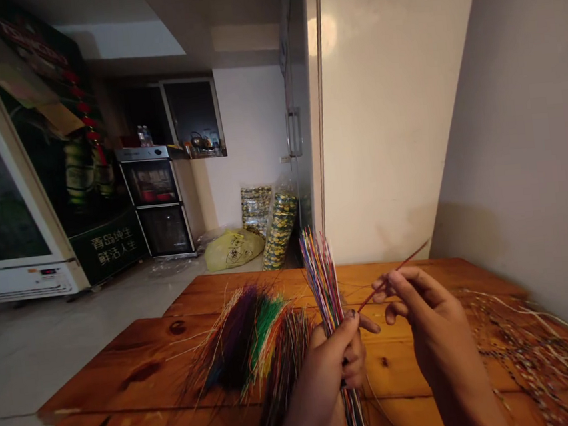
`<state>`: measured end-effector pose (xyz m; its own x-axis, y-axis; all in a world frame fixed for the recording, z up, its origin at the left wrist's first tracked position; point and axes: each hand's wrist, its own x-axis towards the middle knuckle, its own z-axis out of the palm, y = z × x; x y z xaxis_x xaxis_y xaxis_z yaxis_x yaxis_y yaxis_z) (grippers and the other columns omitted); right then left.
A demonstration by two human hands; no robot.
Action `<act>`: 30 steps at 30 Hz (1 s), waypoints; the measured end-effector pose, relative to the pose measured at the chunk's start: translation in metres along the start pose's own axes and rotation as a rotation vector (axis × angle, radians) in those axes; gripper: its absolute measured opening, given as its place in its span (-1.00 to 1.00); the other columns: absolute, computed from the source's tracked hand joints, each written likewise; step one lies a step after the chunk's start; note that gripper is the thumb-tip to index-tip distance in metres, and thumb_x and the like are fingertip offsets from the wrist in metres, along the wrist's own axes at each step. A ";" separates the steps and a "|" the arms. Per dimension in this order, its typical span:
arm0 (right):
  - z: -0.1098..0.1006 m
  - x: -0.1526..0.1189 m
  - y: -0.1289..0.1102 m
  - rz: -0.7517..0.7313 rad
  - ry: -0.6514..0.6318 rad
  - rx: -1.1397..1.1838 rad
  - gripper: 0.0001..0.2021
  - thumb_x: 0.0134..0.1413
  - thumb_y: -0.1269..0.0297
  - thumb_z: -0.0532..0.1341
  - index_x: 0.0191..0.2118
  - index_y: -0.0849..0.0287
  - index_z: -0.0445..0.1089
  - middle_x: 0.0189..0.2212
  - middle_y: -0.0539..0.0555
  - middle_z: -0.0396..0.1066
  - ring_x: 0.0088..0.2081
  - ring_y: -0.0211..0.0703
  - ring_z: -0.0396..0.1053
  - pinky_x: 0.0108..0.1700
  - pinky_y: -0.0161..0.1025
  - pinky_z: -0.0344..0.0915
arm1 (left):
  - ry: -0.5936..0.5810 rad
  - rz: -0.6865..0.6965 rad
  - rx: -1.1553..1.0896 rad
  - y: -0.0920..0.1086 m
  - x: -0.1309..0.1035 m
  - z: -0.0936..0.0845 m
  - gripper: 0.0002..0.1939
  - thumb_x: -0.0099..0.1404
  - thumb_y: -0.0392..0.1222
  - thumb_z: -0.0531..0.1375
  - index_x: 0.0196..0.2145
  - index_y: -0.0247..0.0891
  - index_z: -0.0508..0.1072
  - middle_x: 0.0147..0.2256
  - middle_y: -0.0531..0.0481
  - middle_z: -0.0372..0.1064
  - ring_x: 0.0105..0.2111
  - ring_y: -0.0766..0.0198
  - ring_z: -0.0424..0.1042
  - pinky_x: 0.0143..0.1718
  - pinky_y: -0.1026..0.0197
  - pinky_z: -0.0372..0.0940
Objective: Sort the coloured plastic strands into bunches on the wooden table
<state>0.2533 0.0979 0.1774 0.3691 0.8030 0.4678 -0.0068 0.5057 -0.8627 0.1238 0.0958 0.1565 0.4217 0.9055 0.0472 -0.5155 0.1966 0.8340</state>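
Observation:
Wrapped in my left hand [340, 355] is an upright bundle of thin coloured wires [321, 276], its loose ends fanning out above the fist. My right hand [423, 307], to the right of it, pinches a dark red wire [372, 293] between thumb and forefinger. That wire slants from beside my left thumb up to the right. Left of the bundle, a pile of sorted strands [265, 328] in purple, green, orange and dark tones lies on the wooden table [141, 347], partly behind my left forearm.
Tangled pale and multicoloured strands [538, 349] spread over the table's right side. Beyond the table are a cabinet [379, 110], a yellow bag [234, 248], a wrapped patterned roll [280, 227], a black two-door appliance [155, 205] and a glass-front fridge [24, 278].

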 end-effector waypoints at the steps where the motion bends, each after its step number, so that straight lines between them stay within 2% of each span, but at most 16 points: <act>1: 0.002 0.000 0.000 0.026 -0.049 -0.001 -0.80 0.01 0.11 0.26 -0.41 0.15 0.40 -0.43 0.04 0.41 -0.40 -0.25 0.33 -0.49 -0.40 0.24 | 0.034 0.011 0.005 -0.001 0.000 0.001 -0.68 0.10 -0.01 0.25 -0.45 -0.31 0.25 -0.66 0.26 -0.07 -0.71 0.56 -0.17 -0.66 0.35 -0.25; 6: 0.012 -0.001 -0.001 0.104 -0.345 -0.026 -0.73 -0.05 0.10 0.29 -0.53 0.19 0.36 -0.61 -0.06 0.26 -0.55 -0.35 0.21 -0.51 -0.40 0.19 | 0.146 0.070 -0.038 -0.003 0.001 0.007 -0.58 0.01 0.03 0.31 -0.52 -0.25 0.15 -0.68 0.28 -0.04 -0.71 0.57 -0.17 -0.68 0.37 -0.23; 10: 0.014 -0.001 0.002 0.121 -0.441 0.012 -0.71 -0.01 0.10 0.27 -0.55 0.20 0.33 -0.63 -0.08 0.21 -0.55 -0.35 0.18 -0.48 -0.39 0.19 | 0.180 0.103 -0.052 -0.001 0.000 0.010 -0.53 -0.06 0.06 0.34 -0.55 -0.26 0.13 -0.69 0.28 -0.05 -0.71 0.58 -0.17 -0.70 0.39 -0.23; 18: 0.017 -0.004 0.010 0.081 -0.256 0.017 -0.76 0.02 0.10 0.25 -0.46 0.17 0.34 -0.52 -0.07 0.26 -0.53 -0.36 0.16 -0.50 -0.38 0.12 | 0.209 0.130 -0.077 -0.005 -0.004 0.012 -0.56 -0.04 0.08 0.34 -0.52 -0.30 0.25 -0.72 0.30 -0.11 -0.73 0.58 -0.19 -0.71 0.40 -0.21; 30: 0.011 -0.007 0.000 -0.051 -0.071 0.046 -0.84 0.08 0.17 0.22 -0.42 0.12 0.33 -0.45 -0.11 0.21 -0.53 -0.41 0.12 -0.49 -0.41 0.11 | 0.227 0.132 -0.022 -0.013 -0.004 0.015 -0.55 -0.03 0.15 0.31 -0.51 -0.32 0.31 -0.71 0.28 -0.15 -0.72 0.56 -0.20 -0.70 0.39 -0.22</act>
<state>0.2403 0.0963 0.1761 0.3032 0.7954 0.5248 -0.0333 0.5593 -0.8283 0.1399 0.0838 0.1538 0.1726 0.9846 0.0285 -0.5724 0.0767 0.8164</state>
